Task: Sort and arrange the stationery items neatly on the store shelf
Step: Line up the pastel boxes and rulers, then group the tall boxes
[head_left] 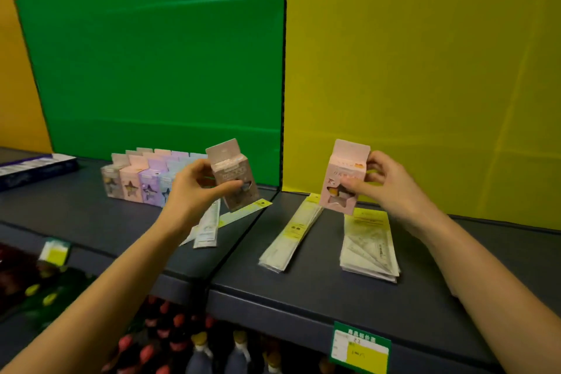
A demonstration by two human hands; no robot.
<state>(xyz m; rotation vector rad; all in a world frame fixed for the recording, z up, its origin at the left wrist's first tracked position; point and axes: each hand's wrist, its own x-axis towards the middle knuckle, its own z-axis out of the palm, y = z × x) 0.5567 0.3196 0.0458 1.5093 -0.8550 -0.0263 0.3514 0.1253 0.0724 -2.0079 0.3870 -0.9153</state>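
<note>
Sorting boxes | my left hand [194,188] gripped grey box [235,182], right hand [391,188] pink box [343,182] | next: join far-left row [142,179] on shelf [303,282]

Brown box [232,177] with a star-shaped window is tilted, up off the shelf [303,276], pinched in the left-hand fingers [226,188]. Pink box [344,179], same star cutout, sits nearly upright in the right-hand fingers [353,184]. Behind the left fingers, a row of pastel boxes [136,179] stands upright. Below the right fingers, flat packets [291,237] and a packet stack [368,247] lie on the shelf.
</note>
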